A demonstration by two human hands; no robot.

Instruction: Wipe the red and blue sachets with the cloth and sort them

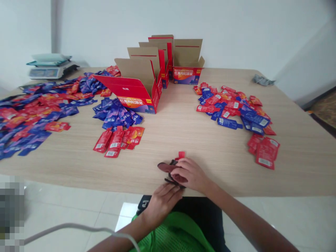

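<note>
Right hand [189, 175] grips dark bundle [165, 167]; left hand [163, 200] against it, grip unclear. Boxes [138, 105] upright, lids open, none closed. Sachets [114, 114] loose in piles on table [170, 133].

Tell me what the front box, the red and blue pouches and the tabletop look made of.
Front box: printed cardboard, bare brown on its raised flap. Pouches: probably glossy plastic or foil film, given the sheen and creases. Tabletop: perhaps matte laminate, with pale wood grain.

Head view: L hand [164, 201] and R hand [191, 175] on dark item [172, 171] nr table [170, 136] edge; red/blue pouches [233, 105] R side, open boxes [139, 87] at back, scale [51, 70] far L.
</note>
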